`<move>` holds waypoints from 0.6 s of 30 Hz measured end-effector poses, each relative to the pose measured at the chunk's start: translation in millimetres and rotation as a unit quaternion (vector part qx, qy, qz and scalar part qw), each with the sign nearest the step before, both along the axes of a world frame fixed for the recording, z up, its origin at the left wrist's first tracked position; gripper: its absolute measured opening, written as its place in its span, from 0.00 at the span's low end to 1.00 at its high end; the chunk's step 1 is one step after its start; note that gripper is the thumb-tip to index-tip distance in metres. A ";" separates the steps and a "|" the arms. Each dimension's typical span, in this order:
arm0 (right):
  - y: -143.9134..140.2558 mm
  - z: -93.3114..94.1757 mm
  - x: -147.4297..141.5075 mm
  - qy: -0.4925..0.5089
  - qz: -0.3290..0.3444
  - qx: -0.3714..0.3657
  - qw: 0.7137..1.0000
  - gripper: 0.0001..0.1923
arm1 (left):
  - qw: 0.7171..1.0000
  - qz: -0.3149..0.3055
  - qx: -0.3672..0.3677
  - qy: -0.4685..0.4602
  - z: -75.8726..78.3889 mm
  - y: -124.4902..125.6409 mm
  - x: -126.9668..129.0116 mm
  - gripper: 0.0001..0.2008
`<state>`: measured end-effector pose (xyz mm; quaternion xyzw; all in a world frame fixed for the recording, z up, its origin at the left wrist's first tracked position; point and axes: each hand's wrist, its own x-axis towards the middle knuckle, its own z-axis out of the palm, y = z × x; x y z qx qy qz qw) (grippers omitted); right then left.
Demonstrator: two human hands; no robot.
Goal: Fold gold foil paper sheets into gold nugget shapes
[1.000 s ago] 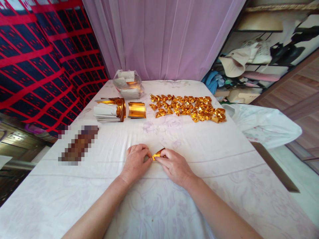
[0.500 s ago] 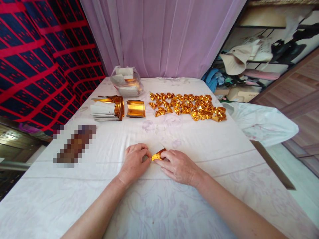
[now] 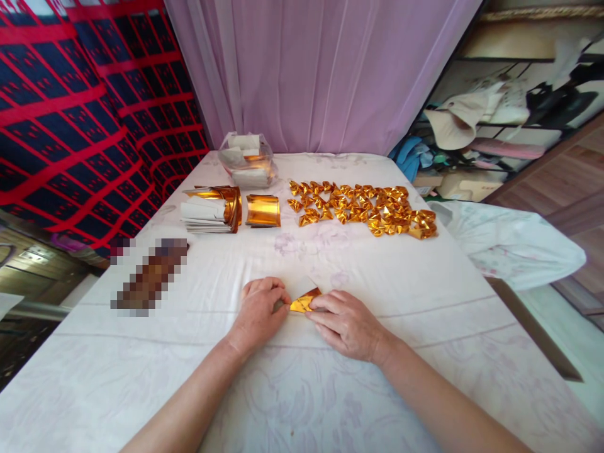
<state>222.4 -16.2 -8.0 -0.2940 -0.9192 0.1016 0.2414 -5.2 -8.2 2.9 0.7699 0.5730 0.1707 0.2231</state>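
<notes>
White bedsheet (image 3: pixel 425 352) | left hand (image 3: pixel 259 309), right hand (image 3: pixel 346 322) pinch gold foil (image 3: pixel 305 302)

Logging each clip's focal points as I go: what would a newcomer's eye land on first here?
First, the spread of small folded gold foil pieces on the far right of the white floral tablecloth. Next, at the near centre, the left hand and right hand pinch one gold foil sheet between them, with red-gridded dark fabric hanging left.
</notes>
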 end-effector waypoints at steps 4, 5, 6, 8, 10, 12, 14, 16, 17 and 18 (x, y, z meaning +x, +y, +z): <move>-0.8 2.7 -0.8 0.002 -0.029 0.007 1.000 0.13 | 1.000 -0.013 0.005 0.015 3.3 1.0 0.0 0.10; -0.7 3.0 -1.2 -0.001 -0.039 0.008 0.999 0.13 | 0.999 -0.017 0.008 0.025 5.0 0.3 0.5 0.11; -0.5 3.2 -1.5 -0.005 -0.046 0.007 0.999 0.14 | 0.999 -0.020 0.014 0.039 6.9 -0.9 1.5 0.11; 0.2 3.4 -2.0 -0.011 -0.053 -0.003 0.999 0.14 | 0.996 -0.023 0.038 0.073 10.7 -5.4 4.8 0.10; 0.7 3.3 -2.7 -0.013 -0.052 -0.009 0.999 0.14 | 0.991 -0.031 0.073 0.108 13.9 -11.7 9.7 0.09; 0.7 3.2 -3.8 -0.013 -0.052 -0.007 0.999 0.14 | 0.985 -0.051 0.101 0.133 15.6 -18.3 15.1 0.09; -0.4 2.8 -5.7 -0.010 -0.058 -0.004 0.998 0.14 | 0.980 -0.081 0.109 0.148 15.6 -23.0 19.3 0.09; -2.4 2.1 -7.9 -0.008 -0.069 -0.007 0.998 0.16 | 0.977 -0.092 0.110 0.155 14.4 -24.8 21.1 0.08; -3.7 1.5 -9.0 -0.007 -0.075 -0.011 0.997 0.16 | 0.977 -0.093 0.111 0.157 13.6 -24.7 20.8 0.07; -5.0 0.9 -10.0 -0.004 -0.081 -0.015 0.997 0.17 | 0.977 -0.092 0.113 0.156 12.6 -24.2 20.0 0.07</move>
